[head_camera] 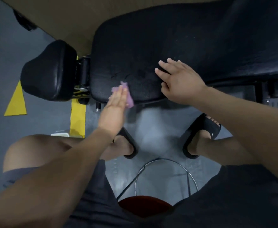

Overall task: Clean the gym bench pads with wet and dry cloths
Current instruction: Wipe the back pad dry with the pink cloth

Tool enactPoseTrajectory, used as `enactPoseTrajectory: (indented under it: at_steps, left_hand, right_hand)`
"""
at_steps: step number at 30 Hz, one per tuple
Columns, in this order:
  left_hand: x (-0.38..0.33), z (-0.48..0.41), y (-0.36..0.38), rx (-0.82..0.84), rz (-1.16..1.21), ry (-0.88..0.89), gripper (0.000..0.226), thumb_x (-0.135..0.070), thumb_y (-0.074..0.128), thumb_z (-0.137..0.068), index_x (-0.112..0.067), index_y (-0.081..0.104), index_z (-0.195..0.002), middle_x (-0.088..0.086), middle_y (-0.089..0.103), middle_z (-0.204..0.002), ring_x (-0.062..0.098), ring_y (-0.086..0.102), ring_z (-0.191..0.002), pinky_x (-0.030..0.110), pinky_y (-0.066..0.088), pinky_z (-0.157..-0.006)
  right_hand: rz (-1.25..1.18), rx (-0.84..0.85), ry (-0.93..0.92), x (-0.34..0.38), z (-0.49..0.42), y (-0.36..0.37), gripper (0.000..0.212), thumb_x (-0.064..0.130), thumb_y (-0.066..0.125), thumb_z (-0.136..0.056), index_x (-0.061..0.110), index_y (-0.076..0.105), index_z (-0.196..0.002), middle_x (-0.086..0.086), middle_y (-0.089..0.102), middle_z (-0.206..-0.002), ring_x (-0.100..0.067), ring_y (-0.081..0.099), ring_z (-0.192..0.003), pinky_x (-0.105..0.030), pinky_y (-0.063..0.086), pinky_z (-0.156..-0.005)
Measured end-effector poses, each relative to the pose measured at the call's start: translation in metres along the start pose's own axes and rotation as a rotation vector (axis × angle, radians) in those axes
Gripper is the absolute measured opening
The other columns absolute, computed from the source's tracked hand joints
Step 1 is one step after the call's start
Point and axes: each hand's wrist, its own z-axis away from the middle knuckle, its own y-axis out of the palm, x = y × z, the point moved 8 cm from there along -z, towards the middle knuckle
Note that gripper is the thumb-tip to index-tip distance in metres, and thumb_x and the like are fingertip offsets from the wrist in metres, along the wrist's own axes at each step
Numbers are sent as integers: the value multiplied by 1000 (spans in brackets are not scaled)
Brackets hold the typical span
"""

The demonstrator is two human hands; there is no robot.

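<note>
Your left hand (115, 104), fingers straight and together, presses the purple cloth (130, 99) against the near-left edge of the black bench pad (151, 46). Your right hand (181, 83) rests flat on the same pad, fingers spread.

The left hand (115, 104) is smeared by motion and covers most of the purple cloth (130, 100). The large black pad (168, 38) runs off the upper right edge. A white object (60, 134), perhaps a tub, is half hidden behind the knee (36, 145) at lower left.
</note>
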Motion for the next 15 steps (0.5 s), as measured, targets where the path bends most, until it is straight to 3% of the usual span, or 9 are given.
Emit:
enactPoseTrajectory:
  at_steps: [4,6,9,12,15]
  left_hand:
    - [-20,2,9,-104,37,-15,80,22,54,-83,1,29,-156,21,27,-163,36,18,-153,19,-4,-123]
    - [-61,-3,21,-105,61,67,84,24,56,-78,1,31,-155,23,30,-161,39,21,-152,24,2,-124]
    - [-95,-6,26,-123,50,162,83,23,62,-73,3,39,-151,23,37,-158,41,28,-149,41,26,-124]
    - [-64,-8,13,-48,3,185,85,22,54,-75,-5,37,-155,15,33,-162,34,28,-151,35,22,-124]
    - [-25,-9,3,1,23,51,76,16,53,-85,-7,35,-156,13,30,-164,31,26,-153,37,26,-123]
  right_hand:
    - [-7,-3,15,-4,7,2,62,39,28,-100,20,31,-159,-5,19,-169,-27,13,-157,-42,10,-128]
    - [-5,-25,14,-8,10,1,70,44,20,-94,18,36,-157,-7,25,-167,-29,18,-155,-43,14,-127]
    - [-19,-49,3,-15,15,0,73,45,19,-92,14,43,-154,-10,32,-164,-31,26,-153,-44,18,-126]
    - [-21,-69,7,-14,17,-1,73,44,20,-92,13,42,-154,-10,32,-164,-31,24,-154,-43,15,-126]
    - [11,-76,40,-12,19,2,73,42,16,-93,14,37,-157,-9,26,-167,-30,19,-155,-44,12,-128]
